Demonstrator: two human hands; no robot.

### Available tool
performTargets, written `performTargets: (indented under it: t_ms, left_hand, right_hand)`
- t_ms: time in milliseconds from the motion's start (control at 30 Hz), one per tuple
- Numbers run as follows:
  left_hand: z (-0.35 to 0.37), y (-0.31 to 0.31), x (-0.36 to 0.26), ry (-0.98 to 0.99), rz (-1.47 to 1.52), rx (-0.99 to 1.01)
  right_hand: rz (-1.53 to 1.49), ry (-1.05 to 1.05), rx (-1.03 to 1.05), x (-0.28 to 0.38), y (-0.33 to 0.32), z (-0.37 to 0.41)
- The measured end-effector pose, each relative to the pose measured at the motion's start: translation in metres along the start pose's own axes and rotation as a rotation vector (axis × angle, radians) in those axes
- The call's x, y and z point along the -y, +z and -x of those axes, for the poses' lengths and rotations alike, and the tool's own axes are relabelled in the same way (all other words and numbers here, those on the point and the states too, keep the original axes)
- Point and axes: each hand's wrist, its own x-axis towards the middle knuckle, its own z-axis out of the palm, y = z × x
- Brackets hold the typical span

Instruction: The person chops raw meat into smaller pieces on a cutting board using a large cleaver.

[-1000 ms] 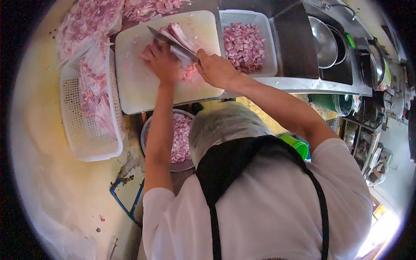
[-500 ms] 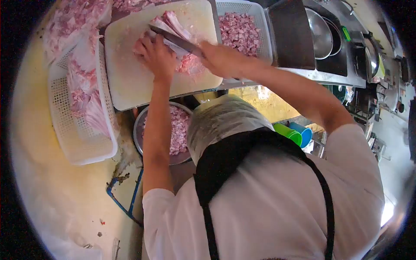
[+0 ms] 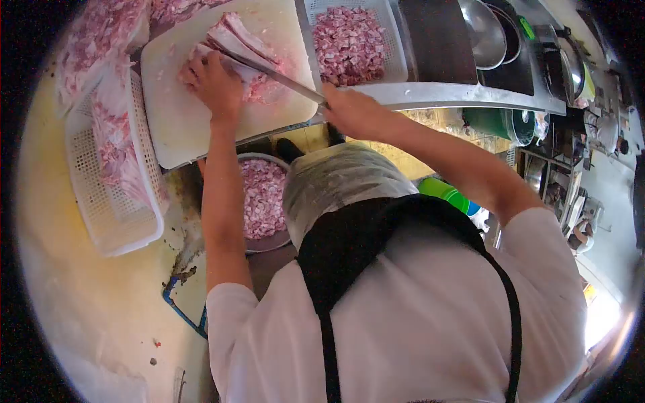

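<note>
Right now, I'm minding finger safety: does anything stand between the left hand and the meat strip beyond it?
Yes: the knife in the right hand. Its blade lies between the left hand and the meat strip, close to the left fingers.

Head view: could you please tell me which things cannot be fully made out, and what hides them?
All in the head view:
Handle of the knife: mostly covered by the right hand.
Meat beneath the left hand: covered by that hand.
Metal bowl, left side: behind the left forearm.
White basket of cubed meat: far end cut off by the top edge.
Blue bucket: mostly behind the green bucket.
</note>
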Motion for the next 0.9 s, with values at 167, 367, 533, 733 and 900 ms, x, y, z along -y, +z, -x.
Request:
performTargets:
  t_ms: [167, 367, 533, 733, 900]
  left_hand:
    - [0.01, -0.002, 0.034, 0.188, 0.337, -0.108]
    - [0.047, -0.031, 0.018, -0.086, 0.347, -0.219]
    - [0.044, -0.021, 0.027, -0.024, 0.325, -0.246]
    - [0.027, -0.031, 0.013, -0.1, 0.09, -0.009]
    - [0.019, 0.0, 0.022, -0.126, -0.082, -0.039]
  right_hand:
    - [0.081, 0.06, 0.102, -0.022, -0.044, 0.081]
    - [-0.12, -0.082, -0.068, 0.0, -0.034, 0.067]
    - [-0.148, -0.179, -0.182, 0.045, -0.011, 0.0]
    - [-0.044, -0.382, -0.305, 0.065, -0.004, -0.045]
    - [0.058, -0.2, -0.139, 0.087, -0.01, -0.064]
